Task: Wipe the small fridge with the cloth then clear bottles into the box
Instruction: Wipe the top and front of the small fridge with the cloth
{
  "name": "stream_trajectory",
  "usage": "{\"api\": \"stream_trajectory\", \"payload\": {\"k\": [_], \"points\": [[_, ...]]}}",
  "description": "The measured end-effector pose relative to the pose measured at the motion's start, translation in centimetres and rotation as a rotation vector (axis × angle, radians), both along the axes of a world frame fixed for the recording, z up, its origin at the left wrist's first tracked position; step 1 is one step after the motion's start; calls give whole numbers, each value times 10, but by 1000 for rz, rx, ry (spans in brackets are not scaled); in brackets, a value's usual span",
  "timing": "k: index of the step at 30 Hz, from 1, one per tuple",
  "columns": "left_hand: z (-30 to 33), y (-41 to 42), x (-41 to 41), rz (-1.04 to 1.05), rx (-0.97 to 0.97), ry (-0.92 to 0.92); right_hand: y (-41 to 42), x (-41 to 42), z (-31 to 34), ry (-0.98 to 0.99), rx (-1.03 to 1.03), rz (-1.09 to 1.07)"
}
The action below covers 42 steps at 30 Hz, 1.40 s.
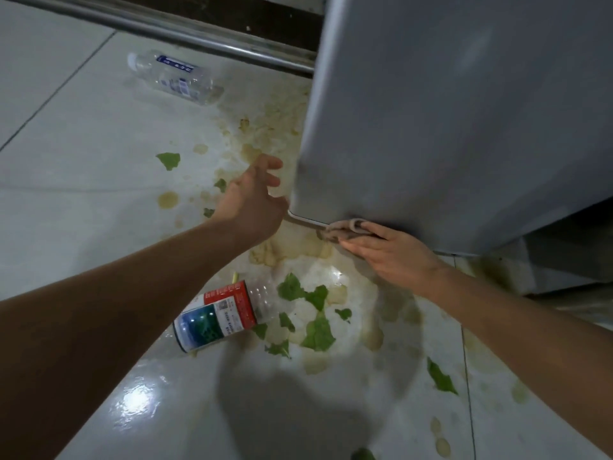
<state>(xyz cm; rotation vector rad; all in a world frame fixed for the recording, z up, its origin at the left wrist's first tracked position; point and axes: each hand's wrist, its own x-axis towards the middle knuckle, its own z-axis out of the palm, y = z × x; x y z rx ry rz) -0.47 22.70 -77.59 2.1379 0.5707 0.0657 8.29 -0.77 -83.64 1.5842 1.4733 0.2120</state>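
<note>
From the head camera, a grey small fridge (464, 121) fills the upper right, standing on a pale tiled floor (66, 134) stained with yellowish splashes. The right hand (391, 252) reaches to the fridge's lower front edge and presses a bunched, dirty cloth (345, 229) against it; its fingers (356, 245) lie nearly straight along the underside of the cloth, with the cloth sitting at their tips, between them and the fridge. Whether the thumb curls over the cloth I cannot tell. The left hand (253, 200) is at the fridge's lower left corner, fingers loosely spread and holding nothing, their tips just beside or touching the side wall. A clear bottle with a blue label (174, 76) lies on its side on the floor, well apart from both hands, near a metal rail (185, 34). A second bottle with a red and green label (225, 313) lies on its side below the hands, among torn green leaves (316, 330). Motion blur softens the fridge's surface.
</note>
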Motion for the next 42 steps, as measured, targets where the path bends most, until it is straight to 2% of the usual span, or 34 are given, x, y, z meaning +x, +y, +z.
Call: {"api": "stream_trajectory", "payload": {"k": [3,6,11,16,18,23,28,33,37,42], "points": [[-3,-18,14,-8,63,-35,-35,6,-1,57,-154,-136],[-4,-28,24,57,103,-51,-65,11,-3,82,-17,-181],[-5,-23,26,22,165,-13,-114,19,-5,1,-184,-226],[-3,-24,25,25,179,-5,-157,12,-3,-33,-207,-442],[-3,-24,24,24,183,-7,-164,10,-2,-38,-198,-465],[0,-23,25,30,199,17,-163,4,1,15,23,-617],[6,-24,25,19,203,50,-154,0,18,103,77,-853],[16,-23,20,-34,135,149,-126,-20,59,281,363,-1079],[22,-18,1,-72,204,270,-99,-43,85,450,583,-1032],[36,1,-20,-149,236,338,-49,-66,113,646,775,-854]]}}
